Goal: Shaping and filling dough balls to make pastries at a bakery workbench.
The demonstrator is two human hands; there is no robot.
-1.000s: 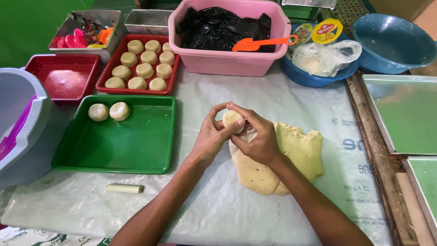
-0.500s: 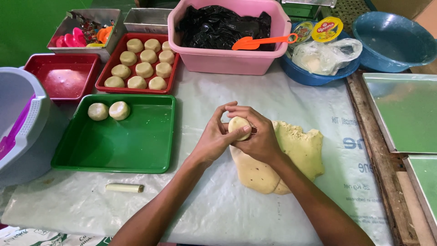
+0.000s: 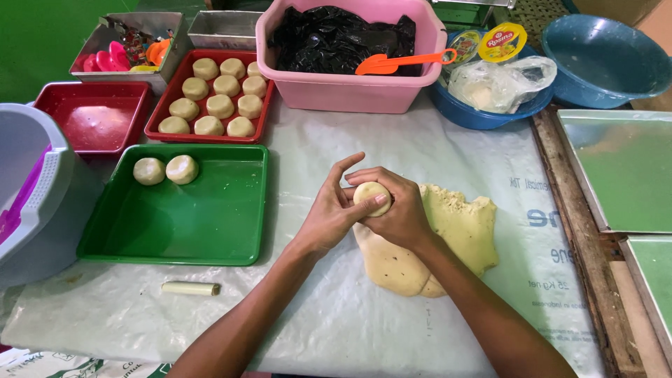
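Head view: both hands, left hand (image 3: 332, 213) and right hand (image 3: 399, 210), cup a pale round dough ball (image 3: 369, 196) above the flat yellow dough slab (image 3: 455, 231). Green plastic tray (image 3: 210, 224) holds two balls; red tray (image 3: 164, 112) holds nine.

Bare forearms, no sleeves in view; left hand (image 3: 332, 213), right hand (image 3: 399, 210) ungloved, ringless

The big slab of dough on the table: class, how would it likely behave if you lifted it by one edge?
The dough slab would probably sag and stretch, since its ragged edges look soft. It lies flat on the plastic sheet, so it may cling slightly. It looks thick, likely heavy.
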